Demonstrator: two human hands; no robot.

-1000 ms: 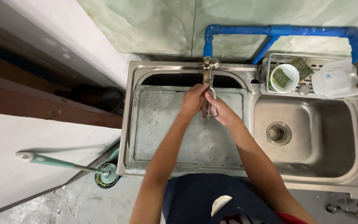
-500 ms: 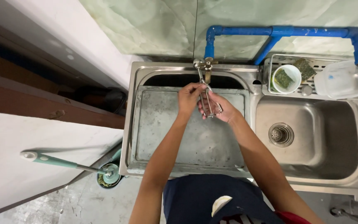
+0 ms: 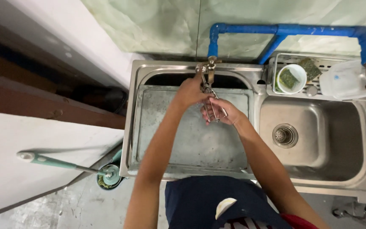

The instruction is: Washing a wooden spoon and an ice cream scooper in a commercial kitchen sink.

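Holding a wire whisk [image 3: 212, 107] under the brass tap [image 3: 208, 68], both hands meet over the back edge of the left basin [image 3: 191, 140] of a stainless double sink. The left hand [image 3: 190, 91] is closed around the upper end of the whisk, just below the tap's spout, fingers curled tight. The right hand [image 3: 221, 112] cups the wire loops from below and to the right, fingers wrapped loosely about them, so the whisk runs slanted between the two hands. Whether water is running cannot be told.

A flat, dull metal tray covers most of the left basin's floor beneath the hands. The right basin [image 3: 344, 140] shows its round drain strainer [image 3: 284, 135] near the middle. Along the sink's back right corner sits a wire rack [image 3: 318, 63] holding a white cup [image 3: 292, 78] with a green scouring pad [image 3: 289, 79] inside, a second sponge [image 3: 310, 68] beside it, and a clear plastic container [image 3: 345, 80] at the right edge. A blue pipe [image 3: 284, 30] runs along the wall above the sink. On the floor left of the sink, a mop with a teal handle [image 3: 60, 163] rests near the front left corner.
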